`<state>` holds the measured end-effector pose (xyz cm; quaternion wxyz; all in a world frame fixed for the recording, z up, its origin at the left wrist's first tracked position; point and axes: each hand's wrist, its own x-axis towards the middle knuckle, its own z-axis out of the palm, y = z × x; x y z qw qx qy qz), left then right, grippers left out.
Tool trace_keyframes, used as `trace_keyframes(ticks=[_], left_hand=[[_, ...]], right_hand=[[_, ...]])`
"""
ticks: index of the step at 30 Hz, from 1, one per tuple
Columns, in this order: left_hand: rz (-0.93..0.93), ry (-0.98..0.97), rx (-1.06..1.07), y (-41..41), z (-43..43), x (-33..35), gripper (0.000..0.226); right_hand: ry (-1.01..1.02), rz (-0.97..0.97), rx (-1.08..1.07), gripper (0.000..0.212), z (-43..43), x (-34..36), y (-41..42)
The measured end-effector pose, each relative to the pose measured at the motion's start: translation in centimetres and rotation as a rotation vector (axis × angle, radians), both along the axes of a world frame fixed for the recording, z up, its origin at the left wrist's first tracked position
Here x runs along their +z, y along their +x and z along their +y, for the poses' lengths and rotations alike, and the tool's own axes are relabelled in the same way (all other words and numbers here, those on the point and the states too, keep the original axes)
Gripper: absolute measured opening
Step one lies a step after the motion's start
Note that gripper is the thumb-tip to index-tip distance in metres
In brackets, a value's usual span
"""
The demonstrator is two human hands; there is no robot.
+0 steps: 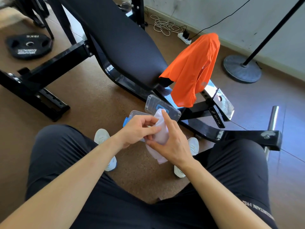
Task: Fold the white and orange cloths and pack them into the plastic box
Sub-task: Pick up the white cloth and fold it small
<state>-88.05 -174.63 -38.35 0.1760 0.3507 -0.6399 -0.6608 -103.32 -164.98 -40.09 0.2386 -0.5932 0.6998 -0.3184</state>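
A bunched white cloth [160,129] is held between both hands above the floor, in front of my knees. My left hand [140,129] pinches its left side with curled fingers. My right hand [171,142] cups it from the right, index finger raised. Just beyond the hands a clear plastic box [134,114] with a blue latch sits on the floor, mostly hidden by my left hand. Its clear lid [162,107] leans against the bench frame. An orange cloth [193,68] hangs draped over the end of the black weight bench.
The padded black bench [118,38] and its steel frame [231,134] run across the floor ahead. A weight plate [29,46] lies at far left. A round stand base [242,68] and a power strip [184,38] with cables sit near the wall. My white shoes [105,149] flank the hands.
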Motion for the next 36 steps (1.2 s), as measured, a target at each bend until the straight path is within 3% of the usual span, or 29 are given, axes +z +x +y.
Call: trace_keyframes(ticks=[7, 14, 17, 21, 25, 29, 36], left_hand=[[-0.159, -0.283, -0.127, 0.6, -0.4, -0.5, 0.046], [-0.336, -0.467, -0.048, 1.8, -0.9, -1.0, 0.068], [-0.386, -0.255, -0.072, 1.7, -0.8, -1.4, 0.077], [-0.345, -0.33, -0.013, 1.0, -0.4, -1.5, 0.037], [-0.152, -0.307, 0.025, 1.0, -0.7, -1.2, 0.023], [-0.16, -0.236, 0.015, 0.5, -0.7, -1.4, 0.032], [-0.06, 0.142, 0.0, 0.3, -0.8, -1.7, 0.046]], right_hand=[[0.059, -0.057, -0.053, 0.062, -0.6, -0.5, -0.6], [0.049, -0.331, -0.107, 0.036, -0.7, -0.8, -2.3], [0.034, -0.424, -0.139, 0.032, -0.9, -1.0, -3.0], [0.064, -0.411, -0.162, 0.03, -0.9, -1.1, -3.3], [0.155, -0.387, -0.137, 0.029, -0.9, -1.1, -3.5], [0.171, -0.556, -0.056, 0.019, -0.8, -0.4, -3.1], [0.162, -0.792, -0.045, 0.025, -1.0, -0.2, -4.0]])
